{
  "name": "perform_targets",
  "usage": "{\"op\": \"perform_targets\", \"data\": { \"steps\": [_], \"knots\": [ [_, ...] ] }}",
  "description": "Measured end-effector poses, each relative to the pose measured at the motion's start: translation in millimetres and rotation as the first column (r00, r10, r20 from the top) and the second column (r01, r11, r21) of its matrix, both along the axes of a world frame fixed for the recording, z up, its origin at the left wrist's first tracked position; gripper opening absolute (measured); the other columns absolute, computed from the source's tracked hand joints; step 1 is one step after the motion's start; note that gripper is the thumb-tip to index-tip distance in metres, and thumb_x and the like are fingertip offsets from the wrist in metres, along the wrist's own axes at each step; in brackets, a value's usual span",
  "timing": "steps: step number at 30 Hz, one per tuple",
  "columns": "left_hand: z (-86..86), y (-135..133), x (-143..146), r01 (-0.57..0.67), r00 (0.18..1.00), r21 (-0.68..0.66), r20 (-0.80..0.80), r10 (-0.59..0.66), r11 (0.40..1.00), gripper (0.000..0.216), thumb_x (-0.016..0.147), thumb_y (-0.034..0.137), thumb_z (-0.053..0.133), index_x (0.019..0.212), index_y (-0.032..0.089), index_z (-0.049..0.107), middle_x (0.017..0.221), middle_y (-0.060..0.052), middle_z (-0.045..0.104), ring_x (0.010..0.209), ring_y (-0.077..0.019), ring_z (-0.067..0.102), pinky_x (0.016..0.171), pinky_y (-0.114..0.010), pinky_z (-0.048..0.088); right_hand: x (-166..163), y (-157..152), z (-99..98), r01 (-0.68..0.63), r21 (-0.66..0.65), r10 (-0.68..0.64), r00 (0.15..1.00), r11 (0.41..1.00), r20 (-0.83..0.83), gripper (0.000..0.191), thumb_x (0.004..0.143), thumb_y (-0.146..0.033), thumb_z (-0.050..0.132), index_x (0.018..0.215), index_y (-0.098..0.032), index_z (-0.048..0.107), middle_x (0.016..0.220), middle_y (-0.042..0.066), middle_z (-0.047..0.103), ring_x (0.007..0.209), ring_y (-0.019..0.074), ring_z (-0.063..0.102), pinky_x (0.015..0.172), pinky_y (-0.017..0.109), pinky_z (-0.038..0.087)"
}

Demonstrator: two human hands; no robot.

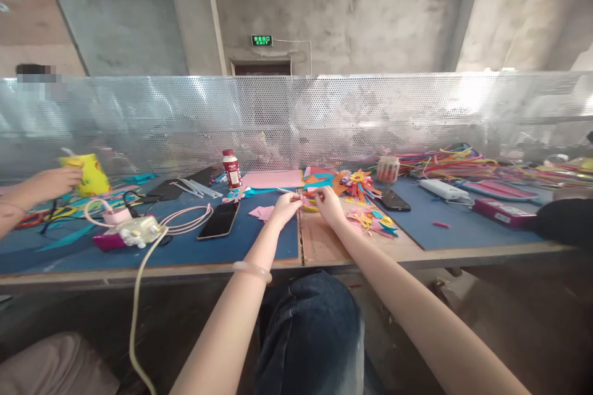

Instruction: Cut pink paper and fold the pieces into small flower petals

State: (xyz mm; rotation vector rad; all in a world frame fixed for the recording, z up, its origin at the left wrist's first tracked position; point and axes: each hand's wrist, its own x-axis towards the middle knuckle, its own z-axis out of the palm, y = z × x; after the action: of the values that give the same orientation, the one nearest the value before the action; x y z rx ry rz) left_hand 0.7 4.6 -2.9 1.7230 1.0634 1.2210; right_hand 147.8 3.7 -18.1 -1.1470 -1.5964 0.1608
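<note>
Over the middle of the table, my left hand pinches a small pink paper piece at its fingertips. Close on its right, my right hand has its fingers closed together. What they hold is too small and too hidden to make out; a thin reddish strip shows between the two hands. Just behind my right hand lies a many-coloured paper flower with orange, red and blue petals. Folded pink paper lies left of my left hand, and yellow, pink and blue paper scraps lie right of my right hand.
A red-capped bottle, a phone and a power strip with cables stand to the left. On the right are another phone, a jar and bundled coloured strips. Another person's hand holds a yellow cup.
</note>
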Motion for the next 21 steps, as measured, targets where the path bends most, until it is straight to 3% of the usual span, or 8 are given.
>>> {"op": "perform_targets", "data": {
  "steps": [3,7,21],
  "knots": [
    [0.7,-2.4,0.0,0.015,1.0,-0.003,0.009,-0.015,1.0,0.02,0.067,0.029,0.061,0.079,0.012,0.062,0.082,-0.008,0.066,0.076,-0.0183,0.061,0.061,-0.026,0.048,-1.0,-3.9,0.7,0.029,0.097,-0.04,0.993,0.995,0.111,0.012,0.078,-0.026,0.047,0.082,-0.02,0.056,0.09,0.005,0.054,0.067,0.0136,0.052,0.066,0.026,0.042],
    [2.9,-6.0,0.6,0.018,1.0,-0.008,0.025,-0.017,1.0,0.024,0.067,0.033,0.062,0.079,0.013,0.06,0.084,-0.009,0.065,0.078,-0.0185,0.06,0.059,-0.025,0.048,-3.4,-7.1,0.6,0.03,0.125,-0.057,0.973,0.992,0.222,0.011,0.079,-0.028,0.048,0.076,-0.021,0.057,0.085,0.003,0.054,0.067,0.0133,0.052,0.059,0.023,0.04],
    [1.8,-4.4,1.2,0.072,0.995,0.05,0.058,-0.075,0.996,0.015,0.065,0.024,0.061,0.076,0.015,0.058,0.076,-0.003,0.062,0.066,-0.0125,0.057,0.057,-0.023,0.047,-3.5,-5.2,-1.1,-0.019,0.115,-0.017,0.953,0.993,0.304,0.011,0.08,-0.023,0.049,0.082,-0.021,0.06,0.087,0.003,0.056,0.074,0.0134,0.056,0.063,0.022,0.042]
  ]
}}
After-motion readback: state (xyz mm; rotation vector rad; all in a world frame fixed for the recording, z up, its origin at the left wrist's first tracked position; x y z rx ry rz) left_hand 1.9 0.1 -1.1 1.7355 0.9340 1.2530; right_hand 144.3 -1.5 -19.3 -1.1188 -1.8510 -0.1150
